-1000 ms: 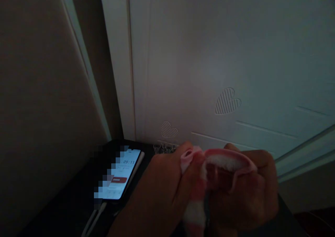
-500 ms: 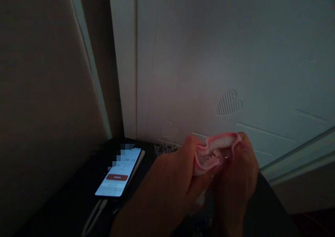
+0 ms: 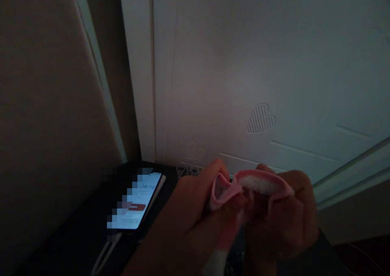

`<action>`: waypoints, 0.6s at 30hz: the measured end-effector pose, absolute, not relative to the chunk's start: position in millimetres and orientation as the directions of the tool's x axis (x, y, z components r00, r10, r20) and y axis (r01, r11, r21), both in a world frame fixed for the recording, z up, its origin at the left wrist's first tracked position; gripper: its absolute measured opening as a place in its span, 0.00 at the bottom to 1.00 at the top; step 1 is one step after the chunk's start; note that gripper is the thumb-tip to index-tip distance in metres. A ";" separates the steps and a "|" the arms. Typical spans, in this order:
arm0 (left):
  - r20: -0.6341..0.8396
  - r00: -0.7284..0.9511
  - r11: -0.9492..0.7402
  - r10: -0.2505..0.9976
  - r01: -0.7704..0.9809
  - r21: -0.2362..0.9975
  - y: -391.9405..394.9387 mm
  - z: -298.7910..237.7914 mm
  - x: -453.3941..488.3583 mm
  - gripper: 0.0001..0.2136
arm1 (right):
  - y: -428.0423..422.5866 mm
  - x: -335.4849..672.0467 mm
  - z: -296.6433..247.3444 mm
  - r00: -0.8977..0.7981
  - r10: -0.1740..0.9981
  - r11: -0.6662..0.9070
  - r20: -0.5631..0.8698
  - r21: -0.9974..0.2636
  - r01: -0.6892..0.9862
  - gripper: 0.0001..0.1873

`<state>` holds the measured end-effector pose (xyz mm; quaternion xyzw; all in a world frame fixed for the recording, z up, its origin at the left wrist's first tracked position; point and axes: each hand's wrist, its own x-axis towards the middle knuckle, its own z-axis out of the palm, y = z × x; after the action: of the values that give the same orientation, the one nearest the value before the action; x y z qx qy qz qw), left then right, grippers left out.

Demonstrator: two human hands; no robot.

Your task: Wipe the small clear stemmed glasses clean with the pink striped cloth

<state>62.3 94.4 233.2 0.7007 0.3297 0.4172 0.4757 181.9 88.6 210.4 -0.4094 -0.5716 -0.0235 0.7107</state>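
Your left hand (image 3: 189, 211) is pinched onto the near edge of a pink sock (image 3: 258, 184), thumb and fingers closed on the cuff. Your right hand (image 3: 289, 223) is clamped on the far edge, fingers curled round the fabric. With the two grips pulling apart, the mouth is stretched wide and the pale fuzzy lining faces up at you; that looks like the reason for holding it by the rim and not the body. The rest of the sock hangs down between your wrists, a white band showing at the bottom. It's up in the air in front of you, touching nothing else.

To the left, a lit phone (image 3: 137, 203) lies flat on the dark surface (image 3: 76, 243), screen up so it's readable, a cable (image 3: 105, 253) trailing from its near end. Behind stands a white door (image 3: 243, 64) with a ribbed heart (image 3: 261, 118).
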 end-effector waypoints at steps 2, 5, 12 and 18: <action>0.259 0.449 -0.299 0.855 0.020 0.954 97.1 231.4 63.2 0.16 | 92.1 174.1 208.7 0.425 0.315 0.724 0.849 -0.504 0.471 0.12; 0.257 0.440 -0.289 0.861 0.006 0.957 100.6 231.2 63.1 0.17 | 95.7 166.1 206.7 0.444 0.237 0.759 0.864 -0.450 0.470 0.12; 0.225 0.487 -0.355 0.844 0.194 0.914 102.2 229.2 60.2 0.11 | 93.4 180.9 210.7 0.399 0.514 0.540 0.759 -0.648 0.537 0.12; 0.518 0.411 -0.661 0.750 0.498 0.562 109.0 211.9 67.4 0.03 | 105.8 193.1 213.8 0.362 0.711 0.409 0.602 -0.774 0.484 0.18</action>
<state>67.4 109.0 211.9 0.8242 0.3786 0.3886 0.1624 193.1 105.8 213.8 -0.5360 -0.5573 0.0907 0.6276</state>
